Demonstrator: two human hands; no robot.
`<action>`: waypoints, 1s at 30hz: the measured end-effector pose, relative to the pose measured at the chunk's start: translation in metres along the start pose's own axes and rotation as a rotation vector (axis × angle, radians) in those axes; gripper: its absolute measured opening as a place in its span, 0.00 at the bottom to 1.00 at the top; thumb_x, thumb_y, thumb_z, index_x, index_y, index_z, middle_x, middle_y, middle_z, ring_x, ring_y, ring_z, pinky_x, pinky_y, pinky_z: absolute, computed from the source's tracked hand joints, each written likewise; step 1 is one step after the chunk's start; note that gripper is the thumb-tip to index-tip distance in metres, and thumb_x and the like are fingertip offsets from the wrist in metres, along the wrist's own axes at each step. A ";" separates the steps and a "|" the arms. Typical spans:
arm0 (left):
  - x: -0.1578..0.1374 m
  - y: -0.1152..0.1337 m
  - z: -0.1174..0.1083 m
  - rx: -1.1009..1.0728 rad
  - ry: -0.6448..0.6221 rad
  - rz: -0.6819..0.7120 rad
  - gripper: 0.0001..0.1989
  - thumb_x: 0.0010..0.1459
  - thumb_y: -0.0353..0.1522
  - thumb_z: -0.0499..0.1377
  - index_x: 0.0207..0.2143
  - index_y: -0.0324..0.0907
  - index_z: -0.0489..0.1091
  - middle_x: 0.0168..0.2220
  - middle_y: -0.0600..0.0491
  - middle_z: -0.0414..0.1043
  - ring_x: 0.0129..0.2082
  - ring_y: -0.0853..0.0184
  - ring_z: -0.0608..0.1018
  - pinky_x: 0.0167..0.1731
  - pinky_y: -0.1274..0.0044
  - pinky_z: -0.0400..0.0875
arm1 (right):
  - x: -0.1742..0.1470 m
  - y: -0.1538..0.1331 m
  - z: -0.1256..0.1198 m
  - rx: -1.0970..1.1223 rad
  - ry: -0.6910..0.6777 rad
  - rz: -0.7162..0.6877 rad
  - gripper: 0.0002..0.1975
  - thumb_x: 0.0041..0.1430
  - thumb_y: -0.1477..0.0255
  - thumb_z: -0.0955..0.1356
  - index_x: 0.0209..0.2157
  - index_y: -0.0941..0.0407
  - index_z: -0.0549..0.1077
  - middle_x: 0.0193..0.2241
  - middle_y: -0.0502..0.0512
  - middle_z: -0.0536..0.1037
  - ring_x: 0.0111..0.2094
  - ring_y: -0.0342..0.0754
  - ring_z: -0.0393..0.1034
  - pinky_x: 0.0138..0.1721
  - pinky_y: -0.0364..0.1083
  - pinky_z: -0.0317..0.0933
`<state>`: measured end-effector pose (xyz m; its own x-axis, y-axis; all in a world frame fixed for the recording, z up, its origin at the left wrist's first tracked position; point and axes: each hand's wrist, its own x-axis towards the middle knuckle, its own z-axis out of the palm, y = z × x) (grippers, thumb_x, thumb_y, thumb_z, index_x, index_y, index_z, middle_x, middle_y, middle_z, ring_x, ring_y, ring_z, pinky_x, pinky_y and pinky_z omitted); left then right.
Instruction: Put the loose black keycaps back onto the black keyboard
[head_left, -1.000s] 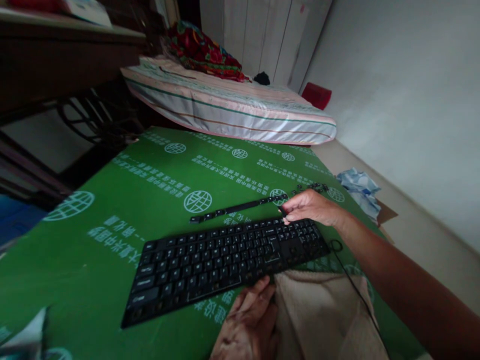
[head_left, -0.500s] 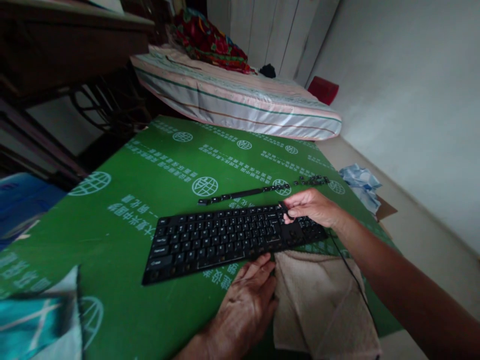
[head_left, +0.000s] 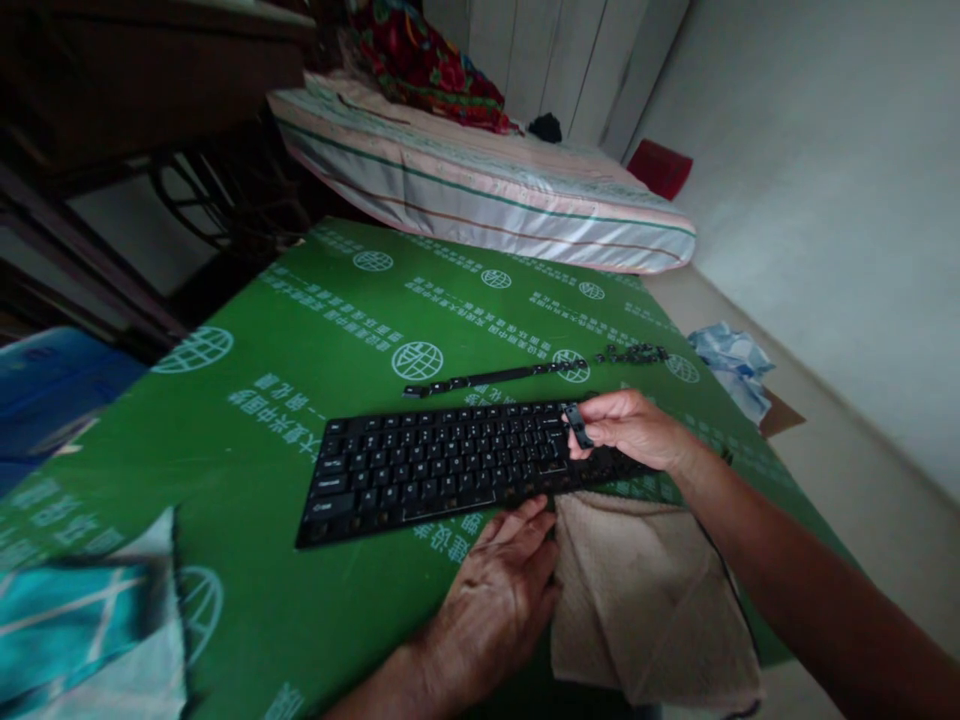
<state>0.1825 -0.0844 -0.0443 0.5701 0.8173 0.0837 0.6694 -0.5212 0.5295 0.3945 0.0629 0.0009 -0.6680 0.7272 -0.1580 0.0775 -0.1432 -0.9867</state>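
A black keyboard point(head_left: 435, 460) lies on the green board, with bare gaps in its bottom row and at its right part. My right hand point(head_left: 630, 428) is above the keyboard's right part, thumb and fingers pinching a wide black keycap point(head_left: 578, 427). Flat on the board lies my left hand point(head_left: 502, 580), fingers extended, its fingertips at the keyboard's front edge. Behind the keyboard runs a row of loose keycaps point(head_left: 454, 384) with a long space bar point(head_left: 501, 376). Farther right sits a cluster of small keycaps point(head_left: 637, 353).
A folded beige cloth point(head_left: 652, 600) lies right of my left hand. On the left is a teal and white cloth point(head_left: 90, 620). A mattress point(head_left: 487, 190) stands beyond the green board point(head_left: 315, 340). Crumpled blue-white material point(head_left: 731, 365) is on the floor at right.
My right hand has turned slightly, so the keycap in its fingers shows more of its face. The left hand stays by the keyboard's front edge. The view has shifted a little.
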 end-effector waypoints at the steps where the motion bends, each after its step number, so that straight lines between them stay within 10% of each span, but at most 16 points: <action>1: 0.000 0.000 0.000 -0.002 -0.002 0.000 0.19 0.60 0.31 0.55 0.54 0.40 0.65 0.60 0.48 0.63 0.64 0.59 0.58 0.61 0.62 0.57 | 0.000 0.001 0.000 0.002 -0.002 0.001 0.15 0.51 0.64 0.74 0.35 0.61 0.79 0.29 0.55 0.80 0.30 0.43 0.74 0.34 0.42 0.67; 30: -0.001 0.003 0.001 -0.046 0.049 0.002 0.14 0.60 0.32 0.56 0.48 0.41 0.68 0.57 0.47 0.66 0.63 0.59 0.60 0.61 0.62 0.58 | -0.009 0.009 0.016 -0.413 0.105 0.126 0.15 0.50 0.68 0.72 0.40 0.58 0.78 0.33 0.53 0.81 0.32 0.44 0.73 0.36 0.45 0.66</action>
<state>0.1844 -0.0866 -0.0438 0.5468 0.8279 0.1254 0.6448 -0.5118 0.5677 0.3896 0.0445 -0.0063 -0.5574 0.7886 -0.2598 0.4570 0.0301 -0.8889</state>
